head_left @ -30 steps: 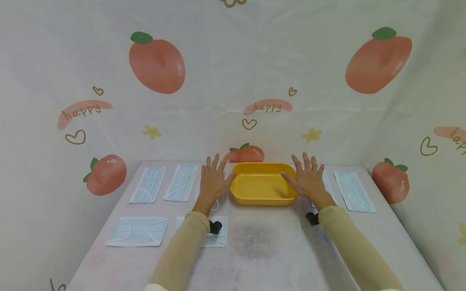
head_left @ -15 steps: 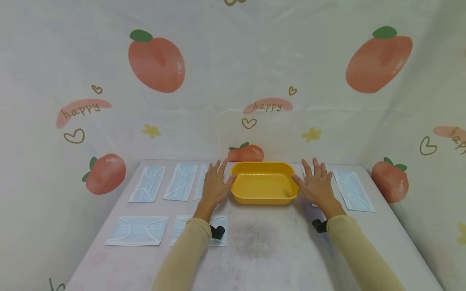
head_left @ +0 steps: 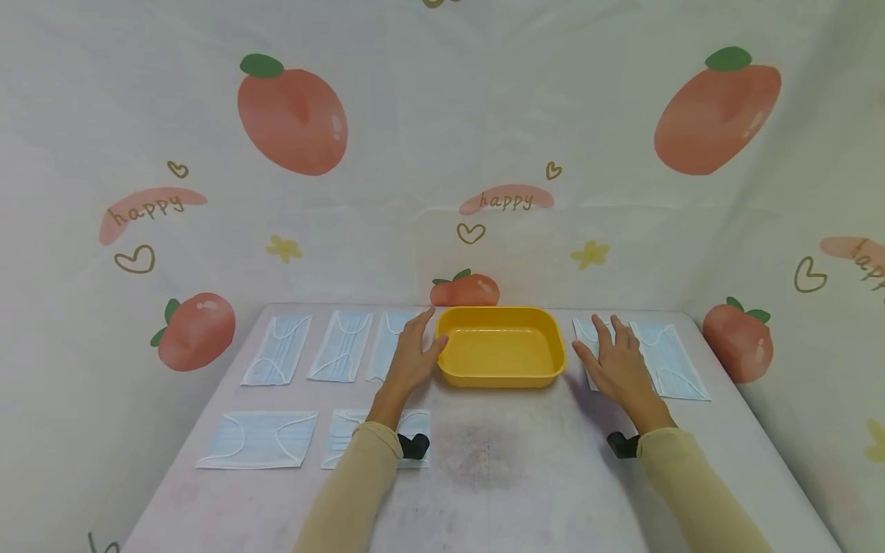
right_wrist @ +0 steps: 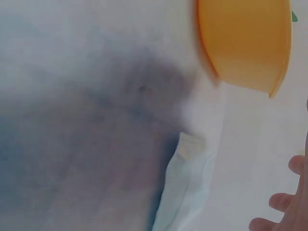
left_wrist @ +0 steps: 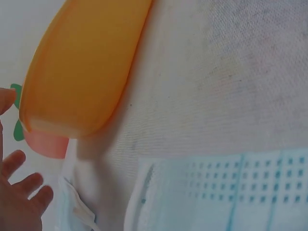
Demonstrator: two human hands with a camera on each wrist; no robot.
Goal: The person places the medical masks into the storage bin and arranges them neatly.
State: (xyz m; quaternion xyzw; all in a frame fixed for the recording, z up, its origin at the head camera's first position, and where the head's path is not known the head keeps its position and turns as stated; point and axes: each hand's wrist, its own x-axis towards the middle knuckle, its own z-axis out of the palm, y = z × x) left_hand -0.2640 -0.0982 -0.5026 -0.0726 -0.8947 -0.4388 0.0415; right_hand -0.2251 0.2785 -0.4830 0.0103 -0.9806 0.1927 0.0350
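Head view, by size. Table (head_left: 525, 491): one, pale. Tray (head_left: 501, 382): one, yellow, far middle of the table, between the hands. Masks (head_left: 257, 439): I count seven, blue, flat, five left of the tray, two right. Left hand (head_left: 412, 357): loose, grasping nothing, just beside the tray; contact unclear. Right hand (head_left: 618, 369): loose, grasping nothing, near the right-side masks. Step, I judge: positioning, before any grip. Next move: probably a careful pinch, if a thin mask is chosen.

The left forearm (head_left: 387, 405) and right forearm (head_left: 652, 412), covered by beige sleeves (head_left: 698, 480), are extended forward, well apart. The left hand (head_left: 412, 359) is held with fingers relaxed, thumb angled inward; the right hand's (head_left: 619, 370) fingers are spread, its thumb likewise pointed inward.
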